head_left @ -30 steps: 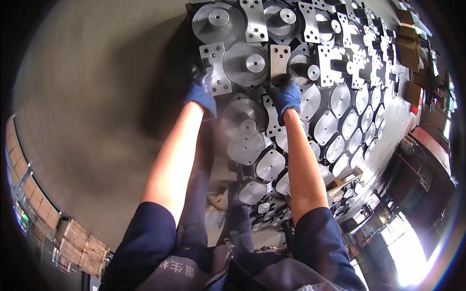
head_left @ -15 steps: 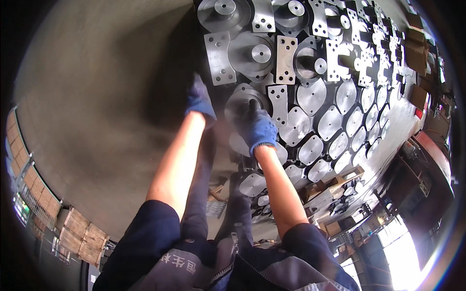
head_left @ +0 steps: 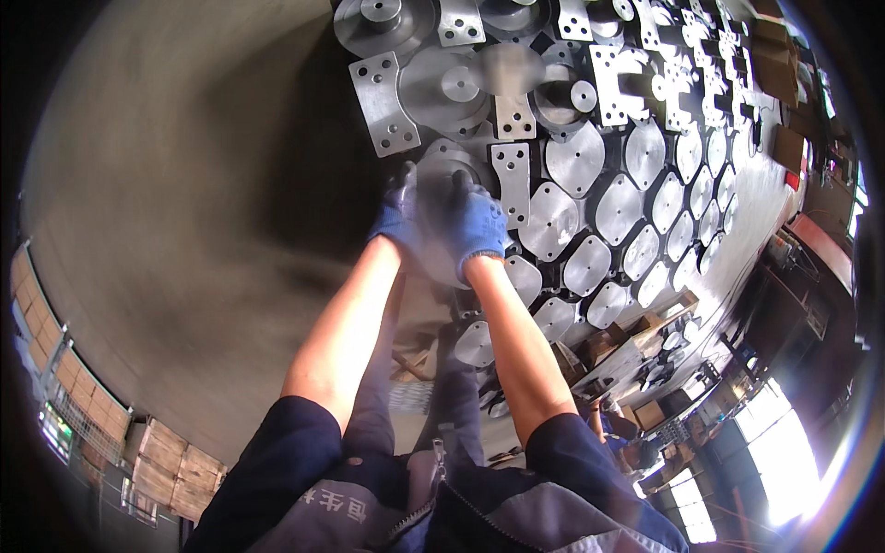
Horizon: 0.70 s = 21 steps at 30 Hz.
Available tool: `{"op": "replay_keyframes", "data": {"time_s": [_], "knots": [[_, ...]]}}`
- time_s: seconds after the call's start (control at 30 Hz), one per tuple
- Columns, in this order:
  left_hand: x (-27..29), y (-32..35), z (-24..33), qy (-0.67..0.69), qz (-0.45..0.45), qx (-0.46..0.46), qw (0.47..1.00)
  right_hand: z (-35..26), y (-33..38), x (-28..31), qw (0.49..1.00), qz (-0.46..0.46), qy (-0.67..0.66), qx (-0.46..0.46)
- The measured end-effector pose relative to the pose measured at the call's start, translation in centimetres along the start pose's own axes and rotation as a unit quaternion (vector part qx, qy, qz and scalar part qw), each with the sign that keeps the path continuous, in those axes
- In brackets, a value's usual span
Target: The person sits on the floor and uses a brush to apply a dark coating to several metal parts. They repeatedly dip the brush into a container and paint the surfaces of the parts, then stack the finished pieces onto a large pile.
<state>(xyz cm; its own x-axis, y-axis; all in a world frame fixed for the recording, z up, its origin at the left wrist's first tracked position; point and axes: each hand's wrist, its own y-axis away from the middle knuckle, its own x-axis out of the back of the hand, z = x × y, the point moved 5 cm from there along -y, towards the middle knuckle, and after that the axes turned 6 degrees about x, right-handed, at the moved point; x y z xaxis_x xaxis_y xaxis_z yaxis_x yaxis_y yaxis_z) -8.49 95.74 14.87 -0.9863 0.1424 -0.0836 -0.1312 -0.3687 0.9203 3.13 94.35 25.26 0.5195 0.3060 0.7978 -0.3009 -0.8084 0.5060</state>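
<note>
Nearest the lower edge, a dark jacket with short sleeves is worn, and beyond it the trouser legs are seen above a grey floor, by which the whole left side is filled. Farther forward, a surface is almost wholly covered by metal parts: rounded, lens-shaped plates are laid in close rows to the right, and drilled flat plates are set among round flanged parts toward the top. The room beyond is bent by the lens; wooden crates are stood at the lower left, cardboard boxes are placed at the upper right, and bright windows are seen at the lower right. Both forearms are stretched forward and drawn toward each other. The left hand, gloved in blue, is held at the left side of a silver flanged disc, its fingers pointed ahead; the right hand, gloved alike, is held at the disc's right side, just beside an upright drilled plate. The disc is thus framed between the hands, though with the blur there it cannot be told whether it is gripped or merely touched.
</note>
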Motion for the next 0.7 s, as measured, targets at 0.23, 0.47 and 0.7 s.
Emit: {"op": "replay_keyframes", "data": {"time_s": [0.23,0.47,0.7], "knots": [[0.6,-3.3,-3.4,-0.076,0.052,-0.056,0.994,0.5,0.0,-0.7,0.999,0.003,-0.03,0.016],[3.1,-6.9,-5.5,0.101,-0.021,-0.044,0.994,-0.1,-0.4,-1.8,0.998,-0.034,-0.041,0.014],[1.5,-4.1,-4.5,0.187,-0.039,0.039,0.981,4.0,10.9,-5.6,0.993,0.054,-0.091,-0.057]]}}
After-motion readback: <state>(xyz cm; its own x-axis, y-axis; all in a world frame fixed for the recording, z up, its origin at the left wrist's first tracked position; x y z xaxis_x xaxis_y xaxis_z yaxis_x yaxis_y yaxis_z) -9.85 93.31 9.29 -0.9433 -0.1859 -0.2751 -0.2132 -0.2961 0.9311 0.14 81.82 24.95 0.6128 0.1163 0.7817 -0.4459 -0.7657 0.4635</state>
